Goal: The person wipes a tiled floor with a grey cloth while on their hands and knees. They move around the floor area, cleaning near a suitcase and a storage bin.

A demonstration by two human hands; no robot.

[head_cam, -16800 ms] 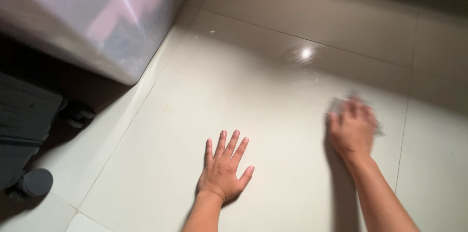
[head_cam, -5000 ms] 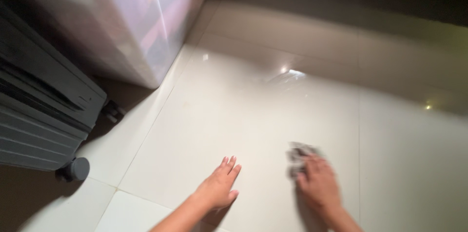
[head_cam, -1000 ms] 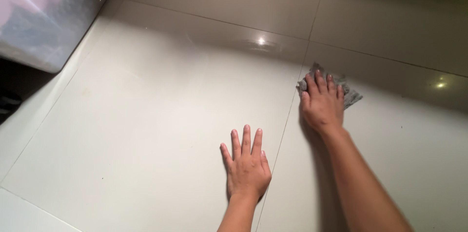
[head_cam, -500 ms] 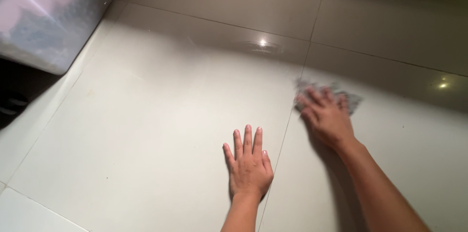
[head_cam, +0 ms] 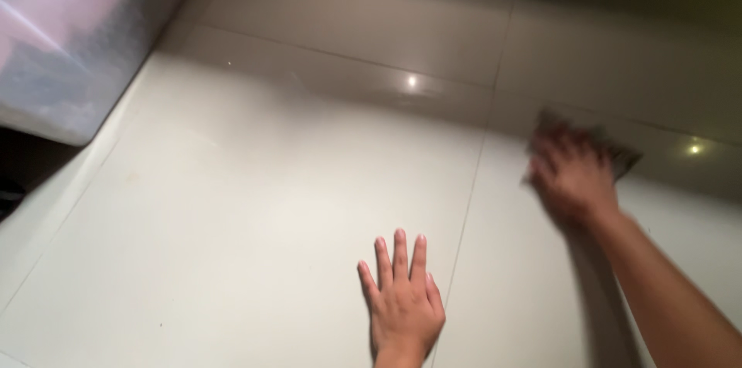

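Far left, at the floor's left edge: a big see-through bin (head_cam: 73, 35), pale and blurry, with dark shadow under it.

Across the middle: shiny pale floor (head_cam: 255, 206), big tiles, thin lines between them, two small bright light spots near the top.

Near the bottom edge, about the middle: left hand (head_cam: 402, 298), flat on the floor, palm down, fingers (head_cam: 399, 248) straight and a little spread. Nothing in it, grip open. Just left of a tile line.

Further right, closer to the top edge: right hand (head_cam: 573, 178), blurry, pressed down on a small grey cloth (head_cam: 622, 155). Cloth flat on the floor under the fingers, one corner poking out to the right, near the line between two tiles. Hard to tell if the fingers curl around the cloth or only push on it. Arm running down to the bottom right corner, dark shadow beside it.

Both hands well apart.
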